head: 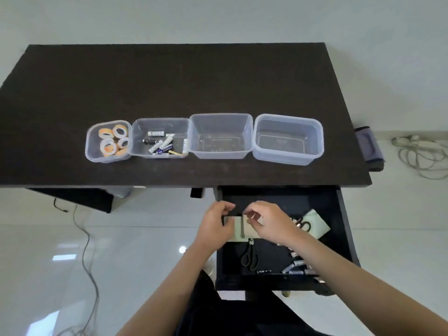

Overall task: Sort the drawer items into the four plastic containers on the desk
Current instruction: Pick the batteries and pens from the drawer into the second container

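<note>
Four clear plastic containers stand in a row on the dark desk (169,81). The leftmost container (91,151) holds tape rolls, the second container (135,132) holds batteries, the third container (244,132) and the fourth container (317,139) hold nothing. Below the desk the drawer (344,214) stands pulled out. Over its left part my left hand (215,224) and my right hand (269,221) both hold pale green paper notes (238,230) with curled fingers. More green notes (317,225), black scissors (249,257), a second pair of scissors (303,224) and loose batteries (295,266) lie in the drawer.
A grey pouch (368,146) hangs at the desk's right edge. White cables (421,154) lie on the tiled floor at the right, and a thin grey cable (87,251) runs across the floor at the left. The desk's far half is bare.
</note>
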`<state>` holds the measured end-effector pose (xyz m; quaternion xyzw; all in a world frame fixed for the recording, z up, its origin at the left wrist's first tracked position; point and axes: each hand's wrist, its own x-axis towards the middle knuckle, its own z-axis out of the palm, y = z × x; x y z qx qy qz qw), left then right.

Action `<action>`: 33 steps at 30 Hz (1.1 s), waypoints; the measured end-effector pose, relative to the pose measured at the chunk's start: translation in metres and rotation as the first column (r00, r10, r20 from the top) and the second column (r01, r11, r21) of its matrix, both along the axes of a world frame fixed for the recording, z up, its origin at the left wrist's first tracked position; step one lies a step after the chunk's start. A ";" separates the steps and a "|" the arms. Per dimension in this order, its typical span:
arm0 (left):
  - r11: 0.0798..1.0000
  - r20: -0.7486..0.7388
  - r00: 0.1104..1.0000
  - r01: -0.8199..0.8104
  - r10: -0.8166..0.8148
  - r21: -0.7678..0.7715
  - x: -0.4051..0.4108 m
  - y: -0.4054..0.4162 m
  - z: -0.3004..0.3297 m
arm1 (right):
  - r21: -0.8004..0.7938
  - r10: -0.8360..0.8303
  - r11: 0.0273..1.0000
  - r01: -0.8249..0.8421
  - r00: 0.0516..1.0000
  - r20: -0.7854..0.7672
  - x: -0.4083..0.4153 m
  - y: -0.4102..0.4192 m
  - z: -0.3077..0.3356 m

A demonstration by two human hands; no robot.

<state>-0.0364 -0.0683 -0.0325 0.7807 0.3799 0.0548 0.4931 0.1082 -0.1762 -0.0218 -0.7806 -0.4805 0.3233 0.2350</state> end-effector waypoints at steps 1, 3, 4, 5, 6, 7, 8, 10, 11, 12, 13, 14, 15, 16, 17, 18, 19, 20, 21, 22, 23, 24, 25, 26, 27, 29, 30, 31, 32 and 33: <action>1.000 -0.015 1.000 0.009 -0.009 -0.022 0.004 -0.017 -0.007 | -0.040 -0.006 0.999 0.007 1.000 0.006 0.006 -0.020 -0.010; 0.999 -0.070 0.997 0.028 -0.031 -0.042 0.010 -0.048 -0.022 | -0.125 -0.010 0.992 0.010 1.000 0.003 0.017 -0.057 -0.027; 0.998 -0.100 0.994 0.037 -0.042 -0.054 0.012 -0.062 -0.029 | -0.165 -0.012 0.986 0.012 1.000 0.003 0.022 -0.074 -0.035; 0.996 -0.128 0.990 0.045 -0.055 -0.073 0.013 -0.074 -0.037 | -0.210 -0.014 0.978 0.014 1.000 0.003 0.027 -0.089 -0.042; 0.994 -0.153 0.986 0.052 -0.067 -0.097 0.014 -0.085 -0.044 | -0.256 -0.015 0.966 0.014 1.000 0.000 0.031 -0.103 -0.048; 0.991 -0.177 0.981 0.058 -0.079 -0.121 0.014 -0.096 -0.051 | -0.304 -0.018 0.952 0.016 1.000 -0.004 0.034 -0.116 -0.053; 0.988 -0.204 0.975 0.066 -0.094 -0.141 0.014 -0.103 -0.056 | -0.357 -0.024 0.934 0.019 1.000 -0.008 0.037 -0.126 -0.058; 0.981 -0.268 0.954 0.095 -0.138 -0.168 0.015 -0.116 -0.067 | -0.458 -0.021 0.889 0.019 1.000 0.002 0.043 -0.145 -0.068; 0.978 -0.303 0.939 0.111 -0.161 -0.178 0.016 -0.121 -0.072 | -0.496 -0.016 0.868 0.019 1.000 0.010 0.046 -0.153 -0.072; 0.974 -0.337 0.923 0.127 -0.186 -0.190 0.016 -0.125 -0.076 | -0.519 -0.021 0.854 0.026 1.000 0.016 0.048 -0.159 -0.077; 0.968 -0.367 0.906 0.144 -0.212 -0.204 0.017 -0.128 -0.080 | -0.539 -0.043 0.841 0.044 0.999 0.014 0.050 -0.163 -0.081; 0.962 -0.393 0.888 0.163 -0.240 -0.220 0.019 -0.130 -0.083 | -0.553 -0.077 0.830 0.070 0.997 0.012 0.052 -0.166 -0.084; 0.954 -0.414 0.869 0.186 -0.272 -0.236 0.021 -0.132 -0.086 | -0.561 -0.110 0.821 0.101 0.994 0.018 0.054 -0.168 -0.086; 0.945 -0.430 0.851 0.210 -0.302 -0.249 0.024 -0.133 -0.089 | -0.561 -0.138 0.817 0.134 0.990 0.035 0.056 -0.168 -0.088; 0.938 -0.443 0.834 0.231 -0.328 -0.259 0.028 -0.134 -0.092 | -0.547 -0.164 0.819 0.172 0.984 0.063 0.059 -0.168 -0.088; 0.933 -0.450 0.823 0.248 -0.346 -0.262 0.032 -0.134 -0.094 | -0.526 -0.188 0.825 0.208 0.978 0.092 0.061 -0.167 -0.089; 0.931 -0.452 0.818 0.263 -0.355 -0.255 0.037 -0.135 -0.095 | -0.503 -0.195 0.833 0.229 0.973 0.120 0.063 -0.166 -0.090; 0.932 -0.447 0.822 0.272 -0.354 -0.238 0.042 -0.136 -0.096 | -0.494 -0.174 0.840 0.223 0.974 0.143 0.066 -0.165 -0.091; 0.938 -0.437 0.832 0.274 -0.343 -0.214 0.047 -0.137 -0.097 | -0.508 -0.122 0.841 0.188 0.980 0.160 0.068 -0.164 -0.092; 0.944 -0.425 0.844 0.274 -0.328 -0.185 0.053 -0.138 -0.098 | -0.539 -0.055 0.831 0.138 0.984 0.168 0.070 -0.164 -0.093; 0.948 -0.414 0.853 0.278 -0.318 -0.157 0.058 -0.139 -0.099 | -0.579 0.016 0.811 0.087 0.985 0.171 0.072 -0.164 -0.095; 0.948 -0.407 0.856 0.288 -0.319 -0.136 0.063 -0.140 -0.100 | -0.611 0.081 0.790 0.045 0.981 0.177 0.073 -0.164 -0.098; 0.945 -0.403 0.855 0.302 -0.326 -0.123 0.068 -0.141 -0.102 | -0.633 0.131 0.774 0.018 0.973 0.188 0.074 -0.163 -0.100; 0.943 -0.404 0.852 0.313 -0.332 -0.114 0.071 -0.141 -0.103 | -0.643 0.166 0.766 0.005 0.965 0.205 0.075 -0.163 -0.102; 0.943 -0.403 0.854 0.316 -0.330 -0.102 0.072 -0.142 -0.104 | -0.645 0.192 0.764 -0.005 0.956 0.220 0.076 -0.162 -0.103; 0.954 -0.385 0.875 0.296 -0.293 -0.052 0.071 -0.142 -0.105 | -0.633 0.216 0.774 -0.025 0.950 0.225 0.078 -0.159 -0.104; 0.960 -0.376 0.889 0.281 -0.262 -0.004 0.069 -0.141 -0.105 | -0.623 0.213 0.781 -0.036 0.954 0.211 0.080 -0.158 -0.104; 0.961 -0.379 0.897 0.268 -0.226 0.061 0.066 -0.140 -0.105 | -0.612 0.195 0.790 -0.042 0.963 0.185 0.081 -0.157 -0.104; 0.955 -0.395 0.899 0.263 -0.191 0.135 0.062 -0.137 -0.105 | -0.602 0.159 0.798 -0.042 0.977 0.143 0.083 -0.157 -0.104; 0.944 -0.418 0.894 0.263 -0.161 0.199 0.058 -0.134 -0.105 | -0.593 0.106 0.804 -0.032 0.990 0.090 0.085 -0.157 -0.104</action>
